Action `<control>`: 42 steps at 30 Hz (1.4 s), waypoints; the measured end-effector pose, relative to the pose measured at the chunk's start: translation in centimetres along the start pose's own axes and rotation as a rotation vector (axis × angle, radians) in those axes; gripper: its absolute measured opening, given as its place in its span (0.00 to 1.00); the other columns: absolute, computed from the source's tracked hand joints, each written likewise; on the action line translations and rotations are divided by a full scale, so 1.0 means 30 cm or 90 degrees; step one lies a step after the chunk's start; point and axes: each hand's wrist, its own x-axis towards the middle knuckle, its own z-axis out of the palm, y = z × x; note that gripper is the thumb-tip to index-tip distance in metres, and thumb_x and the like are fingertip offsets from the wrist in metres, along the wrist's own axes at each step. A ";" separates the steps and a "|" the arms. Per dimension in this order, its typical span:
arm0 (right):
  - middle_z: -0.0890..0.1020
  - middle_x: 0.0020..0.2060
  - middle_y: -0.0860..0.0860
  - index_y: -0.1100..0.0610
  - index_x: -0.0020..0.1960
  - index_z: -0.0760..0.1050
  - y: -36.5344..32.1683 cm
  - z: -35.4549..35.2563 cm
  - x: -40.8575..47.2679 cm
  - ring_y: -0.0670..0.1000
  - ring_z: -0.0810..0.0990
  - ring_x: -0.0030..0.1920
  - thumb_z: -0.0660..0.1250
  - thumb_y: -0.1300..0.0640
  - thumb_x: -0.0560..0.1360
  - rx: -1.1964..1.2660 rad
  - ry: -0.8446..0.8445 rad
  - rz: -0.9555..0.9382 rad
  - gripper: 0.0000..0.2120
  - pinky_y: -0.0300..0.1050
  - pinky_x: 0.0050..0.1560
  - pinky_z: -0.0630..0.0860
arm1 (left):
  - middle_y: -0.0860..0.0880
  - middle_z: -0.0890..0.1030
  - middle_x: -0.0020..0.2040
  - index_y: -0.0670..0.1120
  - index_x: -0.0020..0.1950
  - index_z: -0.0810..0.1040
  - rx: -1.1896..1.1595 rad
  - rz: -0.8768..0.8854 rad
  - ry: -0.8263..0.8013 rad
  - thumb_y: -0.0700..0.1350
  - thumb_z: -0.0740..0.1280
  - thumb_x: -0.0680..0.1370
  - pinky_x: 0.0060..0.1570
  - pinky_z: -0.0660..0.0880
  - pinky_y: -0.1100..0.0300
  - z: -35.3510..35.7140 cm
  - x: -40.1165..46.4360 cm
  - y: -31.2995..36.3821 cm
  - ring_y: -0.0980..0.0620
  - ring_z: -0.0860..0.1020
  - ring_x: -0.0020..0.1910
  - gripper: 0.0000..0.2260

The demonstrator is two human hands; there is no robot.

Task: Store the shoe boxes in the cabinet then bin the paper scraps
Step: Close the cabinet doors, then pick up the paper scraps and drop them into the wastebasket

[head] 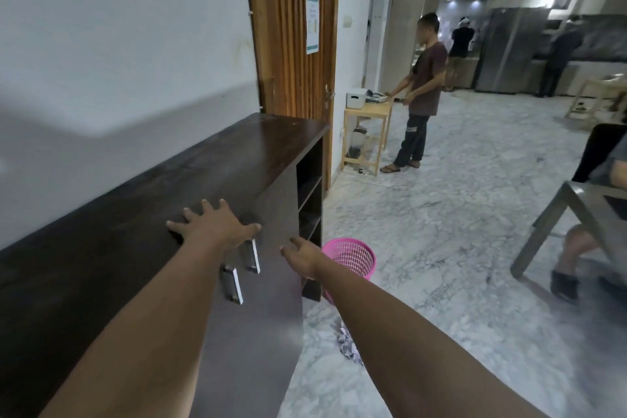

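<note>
My left hand (213, 224) lies flat with spread fingers on the top front edge of the dark wooden cabinet (142, 200). My right hand (300, 256) touches the face of the cabinet door (268, 282) with straight fingers, near its outer edge. Two metal handles (242, 273) sit on the door fronts between my hands. No shoe boxes are visible. Crumpled paper scraps (347, 344) lie on the floor beside the cabinet, partly behind my right forearm. A pink mesh bin (353, 256) stands on the floor just beyond my right hand.
Open shelves (308, 193) show at the cabinet's far end. A wooden door (295, 30) rises behind it. A person (420, 92) stands at a small wooden table (368, 122). A seated person and grey chair (573, 224) occupy the right. Marble floor (441, 214) lies between.
</note>
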 end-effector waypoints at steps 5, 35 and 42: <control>0.76 0.70 0.62 0.61 0.76 0.67 0.235 -0.206 0.008 0.62 0.75 0.70 0.63 0.46 0.83 -0.048 0.054 0.028 0.28 0.50 0.68 0.71 | 0.42 0.68 0.76 0.49 0.75 0.67 0.059 0.168 0.198 0.66 0.59 0.77 0.73 0.55 0.30 0.069 0.015 0.316 0.36 0.57 0.79 0.32; 0.74 0.67 0.59 0.46 0.77 0.66 2.910 0.238 1.205 0.61 0.75 0.68 0.66 0.42 0.79 -0.111 -0.078 0.350 0.28 0.56 0.68 0.72 | 0.47 0.45 0.83 0.55 0.82 0.48 0.055 0.303 -0.341 0.62 0.68 0.75 0.72 0.66 0.41 3.025 1.089 1.212 0.40 0.48 0.81 0.42; 0.51 0.81 0.57 0.41 0.82 0.41 3.227 0.577 1.481 0.61 0.52 0.80 0.60 0.23 0.70 -0.319 -0.015 0.281 0.50 0.65 0.68 0.72 | 0.48 0.29 0.80 0.62 0.80 0.36 0.030 0.516 -0.195 0.77 0.63 0.68 0.75 0.44 0.33 3.480 1.462 1.160 0.37 0.32 0.79 0.52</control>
